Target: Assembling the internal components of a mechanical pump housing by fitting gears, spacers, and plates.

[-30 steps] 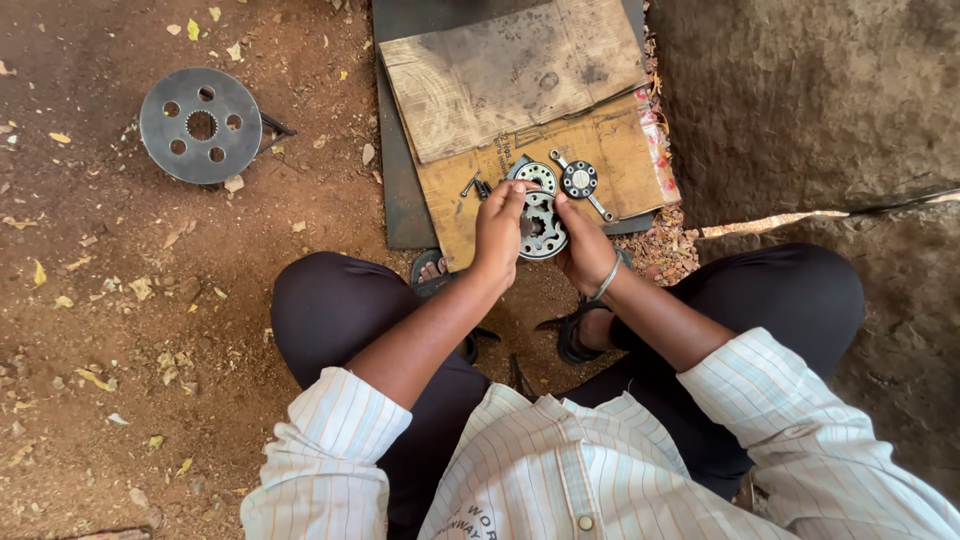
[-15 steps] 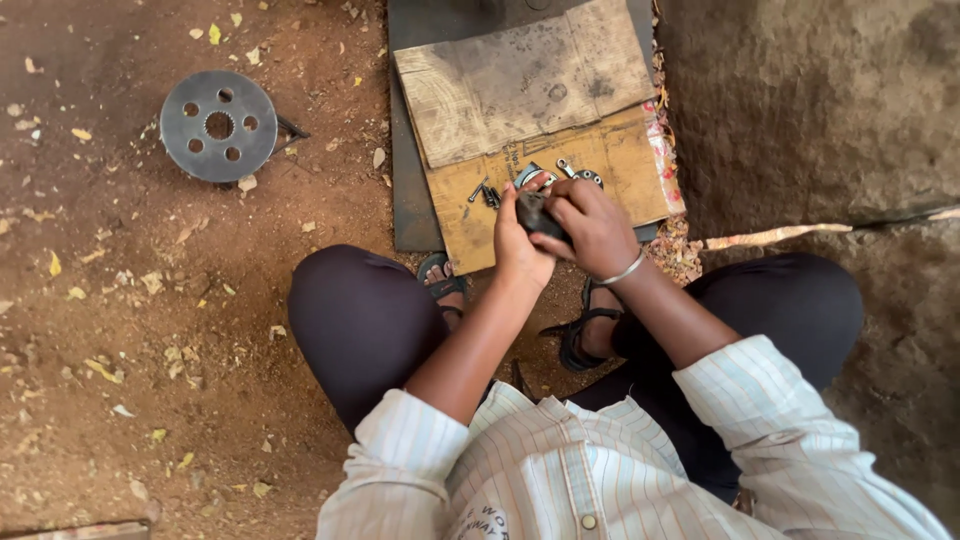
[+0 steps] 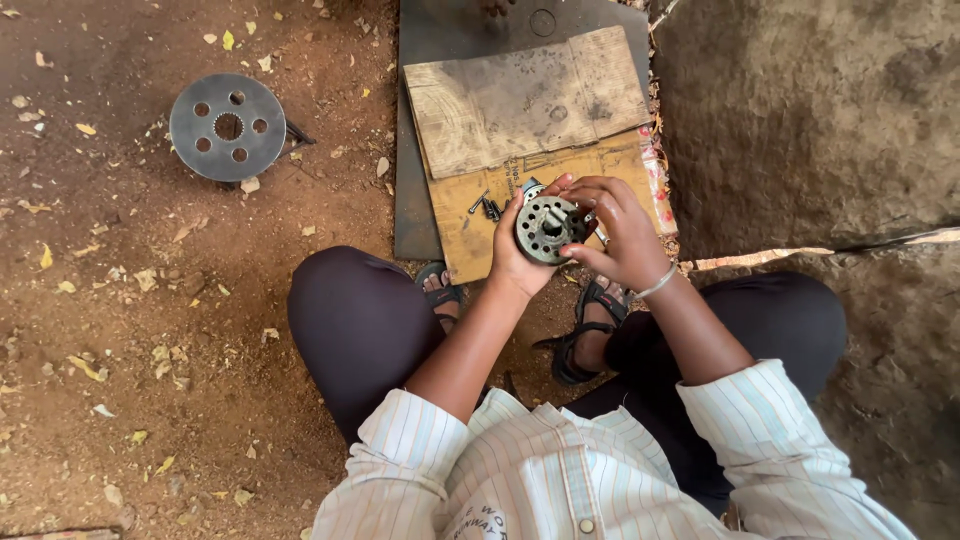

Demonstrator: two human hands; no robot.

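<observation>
Far left on the dirt: perforated metal disc [image 3: 227, 127], well apart from the hands; small loose bolts [image 3: 487, 207] on worn cardboard [image 3: 520, 100], just left of the hands; left hand [image 3: 517, 262] and right hand [image 3: 622, 232] both clasp a round drilled metal hub [image 3: 547, 228], held above the cardboard's near edge, over the sandalled feet [image 3: 585, 330].

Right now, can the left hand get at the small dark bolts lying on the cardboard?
Probably yes. The bolts lie uncovered on the cardboard, just beside the left hand. But that hand, with the right hand, holds the round metal part, so it must let go first.
</observation>
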